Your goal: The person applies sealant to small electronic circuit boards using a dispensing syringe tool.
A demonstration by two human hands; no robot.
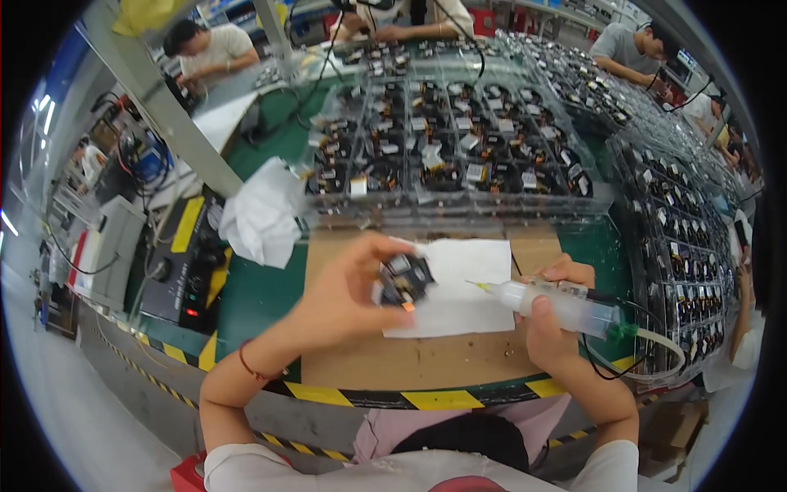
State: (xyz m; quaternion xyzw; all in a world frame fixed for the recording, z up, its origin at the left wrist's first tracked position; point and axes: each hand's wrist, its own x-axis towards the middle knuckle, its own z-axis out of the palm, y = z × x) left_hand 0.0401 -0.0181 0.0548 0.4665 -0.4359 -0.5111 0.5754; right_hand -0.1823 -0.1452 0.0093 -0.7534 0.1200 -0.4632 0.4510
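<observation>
Between the thumb and fingers of my left hand [348, 287] is a small black electronic part [406, 279] with an orange tab at its lower edge. It is held above a white paper sheet [467, 266]. My right hand [553, 316] is wrapped round a clear dispensing syringe [566, 310]. Its thin yellow-green needle points left toward the black part, with a gap between them. A green cap and a pale hose are at the syringe's rear end. Beneath the paper lies a brown cardboard sheet [426, 361].
Clear trays [459, 201] with several black parts fill the back of the bench, and more stacked trays [680, 246] stand at the right. A crumpled white cloth [266, 213] and a black control box [184, 271] are on the left. Striped tape [443, 399] marks the front edge.
</observation>
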